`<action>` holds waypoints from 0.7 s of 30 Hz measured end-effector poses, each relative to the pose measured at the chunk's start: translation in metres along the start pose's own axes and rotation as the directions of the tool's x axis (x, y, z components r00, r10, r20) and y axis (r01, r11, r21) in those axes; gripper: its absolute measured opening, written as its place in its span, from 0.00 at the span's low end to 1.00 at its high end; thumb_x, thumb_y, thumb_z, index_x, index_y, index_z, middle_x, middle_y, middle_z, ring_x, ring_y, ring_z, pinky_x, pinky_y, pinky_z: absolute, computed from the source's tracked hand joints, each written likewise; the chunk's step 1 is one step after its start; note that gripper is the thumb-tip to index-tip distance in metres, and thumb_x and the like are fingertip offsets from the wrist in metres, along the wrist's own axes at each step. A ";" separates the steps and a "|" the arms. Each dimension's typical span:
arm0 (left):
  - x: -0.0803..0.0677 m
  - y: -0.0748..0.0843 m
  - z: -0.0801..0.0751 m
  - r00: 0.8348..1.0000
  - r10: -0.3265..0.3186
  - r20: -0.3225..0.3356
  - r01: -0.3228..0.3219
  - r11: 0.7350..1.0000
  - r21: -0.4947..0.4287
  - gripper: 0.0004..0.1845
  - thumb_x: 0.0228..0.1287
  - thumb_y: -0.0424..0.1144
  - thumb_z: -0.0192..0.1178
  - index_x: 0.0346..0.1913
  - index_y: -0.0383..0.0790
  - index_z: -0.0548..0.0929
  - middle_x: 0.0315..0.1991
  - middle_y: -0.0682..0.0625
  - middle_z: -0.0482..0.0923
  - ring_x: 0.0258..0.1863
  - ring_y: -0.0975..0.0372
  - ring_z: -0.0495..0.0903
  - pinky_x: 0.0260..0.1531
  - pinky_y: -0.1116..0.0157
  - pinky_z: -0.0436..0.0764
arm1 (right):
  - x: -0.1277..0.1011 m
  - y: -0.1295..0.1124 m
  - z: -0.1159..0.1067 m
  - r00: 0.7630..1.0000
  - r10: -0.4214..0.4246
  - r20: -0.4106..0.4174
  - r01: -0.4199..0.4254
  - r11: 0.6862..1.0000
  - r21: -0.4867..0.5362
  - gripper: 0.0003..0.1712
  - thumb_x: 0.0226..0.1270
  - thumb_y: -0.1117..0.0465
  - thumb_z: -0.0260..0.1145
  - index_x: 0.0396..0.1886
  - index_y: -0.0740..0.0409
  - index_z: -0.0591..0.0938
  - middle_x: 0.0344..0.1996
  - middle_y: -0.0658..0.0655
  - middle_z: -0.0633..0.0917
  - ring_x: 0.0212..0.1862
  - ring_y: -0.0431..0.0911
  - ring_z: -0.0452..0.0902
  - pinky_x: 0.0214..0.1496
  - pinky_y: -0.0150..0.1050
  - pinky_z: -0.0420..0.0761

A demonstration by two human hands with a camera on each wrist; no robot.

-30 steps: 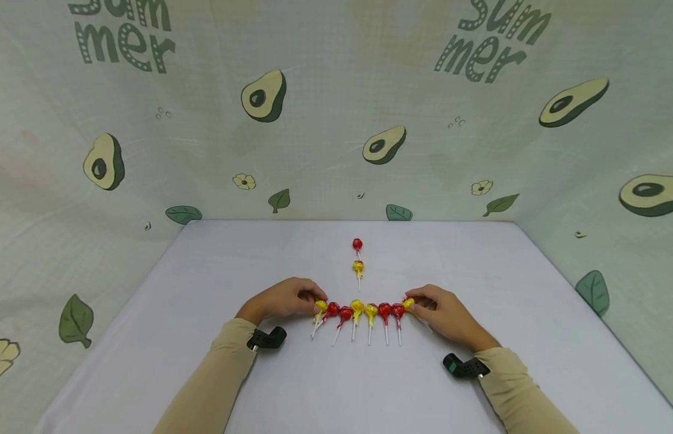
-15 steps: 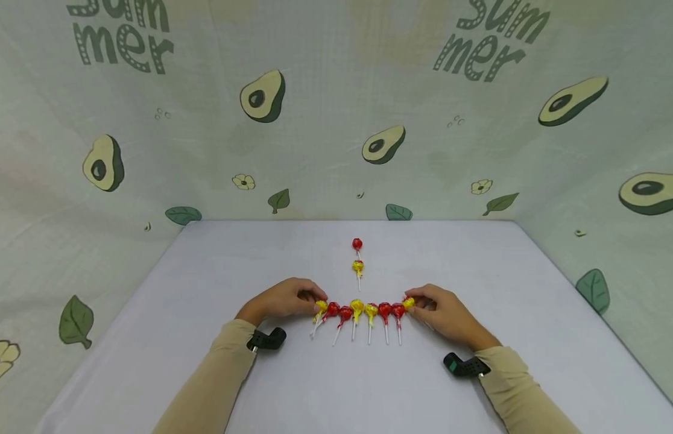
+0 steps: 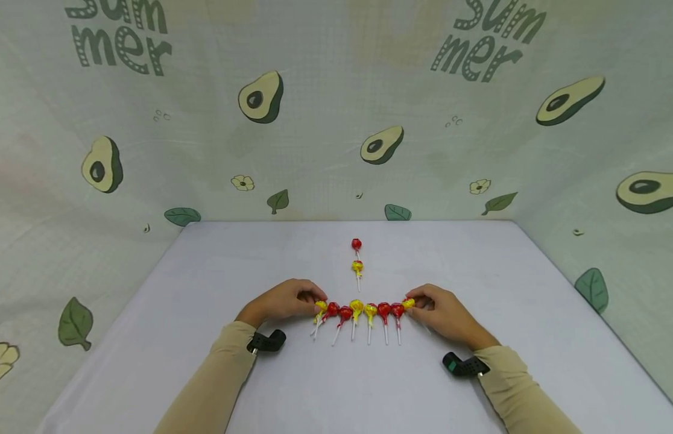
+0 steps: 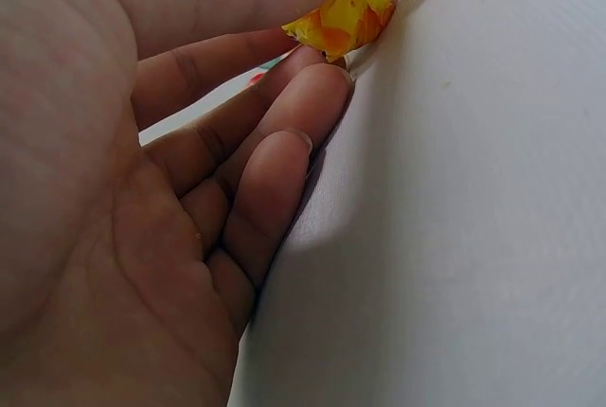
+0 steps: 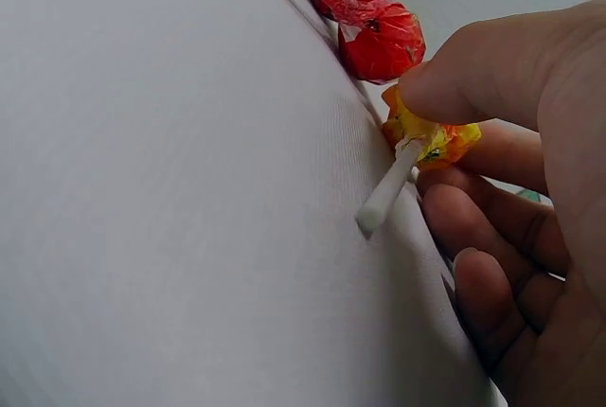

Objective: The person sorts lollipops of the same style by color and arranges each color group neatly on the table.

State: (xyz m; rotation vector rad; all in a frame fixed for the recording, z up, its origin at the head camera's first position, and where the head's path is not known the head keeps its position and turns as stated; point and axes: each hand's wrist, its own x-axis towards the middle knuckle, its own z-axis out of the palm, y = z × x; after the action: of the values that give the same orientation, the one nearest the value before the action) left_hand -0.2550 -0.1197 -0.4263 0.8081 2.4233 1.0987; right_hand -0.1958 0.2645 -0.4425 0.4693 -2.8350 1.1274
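A row of red and yellow wrapped lollipops lies across the table, white sticks toward the person. At the row's left end my left hand (image 3: 289,297) pinches a yellow lollipop (image 4: 346,14) between thumb and fingers. My right hand (image 3: 442,312) pinches another yellow lollipop (image 5: 421,132) at the right end, its stick (image 5: 388,189) pointing out past the thumb. Between the hands lie red lollipops, one red lollipop (image 3: 383,309) among them, and two yellow ones, including a yellow lollipop (image 3: 356,306) near the middle. The red one (image 5: 383,43) beside my right thumb sits close to the held one.
Behind the row, a red lollipop (image 3: 356,244) and a yellow lollipop (image 3: 357,266) lie one behind the other in a line. The white table (image 3: 233,241) ends at a hanging cloth (image 3: 315,163) printed with avocados and leaves. Each wrist wears a black camera (image 3: 268,340).
Both hands stay at the ends of the row with their yellow lollipops. The left lollipop's stick has shifted very slightly; the head view has drifted a little.
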 end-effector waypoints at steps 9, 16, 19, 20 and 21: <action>-0.001 0.000 0.002 1.000 0.003 -0.009 -0.003 1.000 0.007 0.11 0.65 0.39 0.68 0.50 0.50 0.86 0.41 0.57 0.79 0.40 0.60 0.75 0.43 0.61 0.75 | 0.001 0.000 0.000 0.999 0.040 0.001 -0.040 0.999 0.036 0.14 0.63 0.59 0.73 0.47 0.53 0.84 0.33 0.48 0.80 0.36 0.45 0.75 0.37 0.36 0.76; -0.001 -0.001 0.002 1.000 -0.003 -0.013 0.003 1.000 0.019 0.11 0.66 0.39 0.67 0.50 0.51 0.86 0.40 0.58 0.79 0.40 0.60 0.75 0.43 0.61 0.75 | 0.002 0.000 -0.001 0.998 0.064 -0.009 -0.064 0.997 0.041 0.14 0.62 0.59 0.74 0.46 0.54 0.83 0.33 0.48 0.81 0.36 0.45 0.76 0.38 0.37 0.76; 0.000 -0.002 0.002 1.000 0.002 -0.014 -0.002 1.000 0.025 0.11 0.66 0.39 0.67 0.50 0.51 0.86 0.40 0.58 0.79 0.40 0.60 0.75 0.43 0.61 0.76 | 0.002 0.000 -0.002 0.998 0.062 -0.022 -0.060 0.997 0.053 0.14 0.62 0.60 0.73 0.46 0.55 0.82 0.33 0.49 0.82 0.36 0.45 0.76 0.37 0.37 0.76; 0.000 -0.002 0.002 1.000 0.003 -0.012 -0.003 1.000 0.024 0.11 0.66 0.39 0.67 0.50 0.51 0.86 0.40 0.58 0.79 0.40 0.60 0.75 0.43 0.61 0.75 | 0.002 0.000 -0.002 0.997 0.068 -0.025 -0.066 0.996 0.060 0.15 0.62 0.60 0.73 0.47 0.56 0.82 0.33 0.49 0.82 0.36 0.45 0.77 0.37 0.37 0.76; 0.001 -0.002 0.002 1.000 0.006 -0.011 -0.006 1.000 0.027 0.11 0.66 0.39 0.67 0.50 0.50 0.86 0.40 0.58 0.79 0.40 0.60 0.75 0.43 0.61 0.75 | 0.002 -0.001 -0.003 0.997 0.075 -0.027 -0.073 0.995 0.065 0.15 0.63 0.60 0.73 0.48 0.56 0.81 0.34 0.50 0.82 0.36 0.45 0.77 0.37 0.37 0.76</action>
State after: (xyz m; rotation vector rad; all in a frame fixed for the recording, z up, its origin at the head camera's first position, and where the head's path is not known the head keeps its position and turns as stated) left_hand -0.2554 -0.1188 -0.4293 0.8210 2.4515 1.0772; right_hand -0.1976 0.2653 -0.4397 0.3510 -2.8194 1.2308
